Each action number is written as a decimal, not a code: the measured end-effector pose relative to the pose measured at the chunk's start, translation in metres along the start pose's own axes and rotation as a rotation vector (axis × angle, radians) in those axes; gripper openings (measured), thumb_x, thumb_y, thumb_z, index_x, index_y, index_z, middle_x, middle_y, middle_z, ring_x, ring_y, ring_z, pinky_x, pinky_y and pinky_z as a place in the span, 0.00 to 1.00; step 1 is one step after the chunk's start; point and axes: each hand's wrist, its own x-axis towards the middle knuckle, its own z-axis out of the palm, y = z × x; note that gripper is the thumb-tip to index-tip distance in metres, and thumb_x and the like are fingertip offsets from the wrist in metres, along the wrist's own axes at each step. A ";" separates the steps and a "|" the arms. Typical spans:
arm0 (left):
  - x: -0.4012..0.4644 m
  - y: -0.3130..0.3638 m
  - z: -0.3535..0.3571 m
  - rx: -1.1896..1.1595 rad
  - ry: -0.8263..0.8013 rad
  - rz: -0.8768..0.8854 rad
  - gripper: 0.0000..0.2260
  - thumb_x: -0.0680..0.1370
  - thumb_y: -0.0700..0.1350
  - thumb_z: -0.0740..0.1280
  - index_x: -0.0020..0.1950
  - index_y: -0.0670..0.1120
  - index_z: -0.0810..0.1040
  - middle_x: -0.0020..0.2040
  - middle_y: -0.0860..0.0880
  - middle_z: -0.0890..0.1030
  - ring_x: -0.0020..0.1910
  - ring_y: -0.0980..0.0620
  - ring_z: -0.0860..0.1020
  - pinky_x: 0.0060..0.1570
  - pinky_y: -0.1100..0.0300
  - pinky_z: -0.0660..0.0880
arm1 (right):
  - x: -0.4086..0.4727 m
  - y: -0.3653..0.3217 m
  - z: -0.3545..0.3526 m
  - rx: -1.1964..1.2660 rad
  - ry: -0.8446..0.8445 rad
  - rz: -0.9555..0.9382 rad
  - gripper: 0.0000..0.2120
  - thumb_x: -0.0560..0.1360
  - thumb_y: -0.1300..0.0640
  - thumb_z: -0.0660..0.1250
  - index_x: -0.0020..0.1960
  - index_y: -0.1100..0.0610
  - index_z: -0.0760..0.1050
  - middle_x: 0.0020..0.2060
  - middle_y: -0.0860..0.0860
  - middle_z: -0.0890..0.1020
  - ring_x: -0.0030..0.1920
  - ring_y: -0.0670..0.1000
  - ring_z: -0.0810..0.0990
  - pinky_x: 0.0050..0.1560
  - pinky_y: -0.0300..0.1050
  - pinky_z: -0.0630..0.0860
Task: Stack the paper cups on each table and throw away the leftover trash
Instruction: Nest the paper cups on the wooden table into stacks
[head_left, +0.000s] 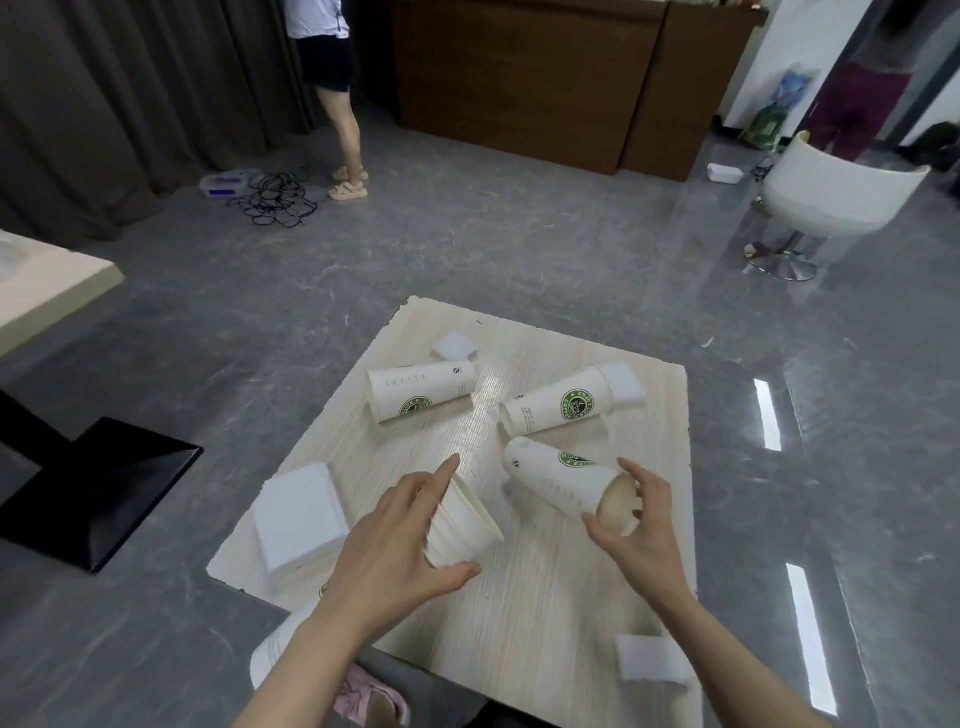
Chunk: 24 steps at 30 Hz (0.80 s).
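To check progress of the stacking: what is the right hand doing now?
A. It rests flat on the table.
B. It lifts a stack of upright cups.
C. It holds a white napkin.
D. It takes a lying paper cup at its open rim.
D: the right hand curls its fingers around the open rim of a paper cup lying on its side on the table.

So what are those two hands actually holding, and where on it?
The left hand grips a short stack of cups around its side. The right hand pinches the open rim of a cup lying on its side on the table.
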 end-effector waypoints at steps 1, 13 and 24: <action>0.000 0.000 0.000 -0.001 0.000 0.000 0.45 0.66 0.67 0.68 0.74 0.67 0.41 0.63 0.63 0.63 0.61 0.62 0.67 0.50 0.68 0.67 | 0.001 -0.007 -0.003 0.047 -0.002 0.003 0.36 0.66 0.59 0.78 0.63 0.32 0.64 0.60 0.34 0.66 0.61 0.40 0.70 0.59 0.44 0.71; 0.000 0.000 0.000 0.001 0.003 -0.004 0.45 0.66 0.68 0.67 0.74 0.67 0.41 0.64 0.64 0.63 0.61 0.62 0.67 0.49 0.68 0.67 | 0.021 -0.068 -0.045 0.498 -0.174 0.068 0.20 0.72 0.51 0.71 0.63 0.42 0.75 0.60 0.46 0.81 0.55 0.43 0.81 0.41 0.33 0.76; -0.002 0.007 0.002 0.029 -0.010 0.028 0.45 0.67 0.66 0.68 0.73 0.67 0.41 0.67 0.61 0.64 0.63 0.60 0.67 0.54 0.61 0.71 | 0.015 -0.086 -0.019 0.494 -0.357 0.116 0.20 0.72 0.46 0.68 0.64 0.43 0.76 0.61 0.44 0.80 0.61 0.45 0.78 0.57 0.47 0.74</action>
